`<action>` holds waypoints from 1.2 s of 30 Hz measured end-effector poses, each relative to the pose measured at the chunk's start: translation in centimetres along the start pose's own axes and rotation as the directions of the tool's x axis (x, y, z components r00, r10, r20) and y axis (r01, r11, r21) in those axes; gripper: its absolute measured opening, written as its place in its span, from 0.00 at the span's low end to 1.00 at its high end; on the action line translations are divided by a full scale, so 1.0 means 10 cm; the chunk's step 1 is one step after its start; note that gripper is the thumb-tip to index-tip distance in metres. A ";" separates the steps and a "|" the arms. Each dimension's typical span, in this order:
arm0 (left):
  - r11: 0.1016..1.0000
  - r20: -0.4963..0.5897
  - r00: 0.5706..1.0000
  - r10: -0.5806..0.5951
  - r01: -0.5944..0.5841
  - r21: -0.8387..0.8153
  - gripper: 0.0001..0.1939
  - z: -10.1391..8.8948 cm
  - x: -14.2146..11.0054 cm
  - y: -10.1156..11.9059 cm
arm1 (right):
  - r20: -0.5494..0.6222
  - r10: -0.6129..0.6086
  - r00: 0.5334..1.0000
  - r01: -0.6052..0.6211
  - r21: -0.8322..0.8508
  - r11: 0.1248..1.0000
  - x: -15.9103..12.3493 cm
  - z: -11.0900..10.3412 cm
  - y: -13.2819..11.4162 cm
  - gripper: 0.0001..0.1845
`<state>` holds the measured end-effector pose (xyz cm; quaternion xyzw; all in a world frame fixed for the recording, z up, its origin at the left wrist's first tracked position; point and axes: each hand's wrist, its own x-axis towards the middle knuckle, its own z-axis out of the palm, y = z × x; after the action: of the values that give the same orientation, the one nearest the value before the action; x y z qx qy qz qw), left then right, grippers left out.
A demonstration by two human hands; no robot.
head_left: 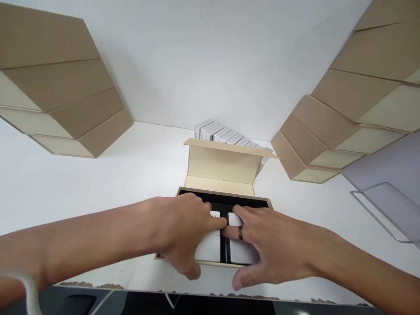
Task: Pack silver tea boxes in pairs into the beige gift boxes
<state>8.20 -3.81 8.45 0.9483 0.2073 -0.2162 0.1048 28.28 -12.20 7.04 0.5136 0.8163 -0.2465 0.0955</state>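
A beige flip-lid box (223,164) lies with its lid raised at the back and black lining inside. In it sit two white cartons side by side, a left carton (210,245) and a right carton (241,251), split by a narrow dark gap. My left hand (187,232) reaches over the left carton, fingers spread and thumb hanging out past the front rim. Across the right carton lies my right hand (259,245), a dark ring on one finger and its thumb apart in front. Fingertips of both hands come close together over the gap; some are hidden.
Stacks of beige boxes stand at the left (65,100) and right (341,118). Behind the raised lid is a row of small white cartons (226,132). A clear tray-like object (383,214) lies far right. The white table's (147,148) front edge is chipped.
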 end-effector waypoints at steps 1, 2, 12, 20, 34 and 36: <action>1.000 0.002 1.000 0.002 -0.002 0.006 0.37 -0.01 0.01 0.00 | 0.009 0.010 1.000 -0.010 -0.012 1.000 0.00 0.00 -0.01 0.34; 1.000 0.005 1.000 0.005 -0.005 0.008 0.36 -0.02 0.02 0.00 | 0.015 0.022 1.000 -0.021 -0.026 0.999 0.01 -0.01 -0.01 0.33; 0.996 -0.060 0.995 0.081 -0.082 -0.023 0.39 0.06 -0.07 -0.04 | -0.022 0.006 1.000 -0.007 -0.030 1.000 0.00 -0.03 -0.10 0.26; 0.621 -0.557 0.498 -0.665 -0.045 -0.783 0.21 0.12 -0.37 -0.69 | -0.684 0.538 0.492 0.294 0.712 0.637 -0.51 0.22 0.51 0.27; -0.162 -0.087 0.760 -0.644 -0.246 -0.956 0.44 0.11 0.27 -0.94 | -0.271 0.663 0.698 0.290 0.953 0.084 0.22 0.29 0.86 0.37; -0.124 -0.154 0.800 -0.580 -0.274 -0.954 0.42 0.18 0.11 -0.95 | -0.274 0.657 0.703 0.309 0.949 0.066 0.09 0.32 0.82 0.37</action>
<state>4.27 4.49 5.36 0.5231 0.4355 0.2851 0.6749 34.86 -10.22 1.40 0.5908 0.3171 -0.5048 -0.5437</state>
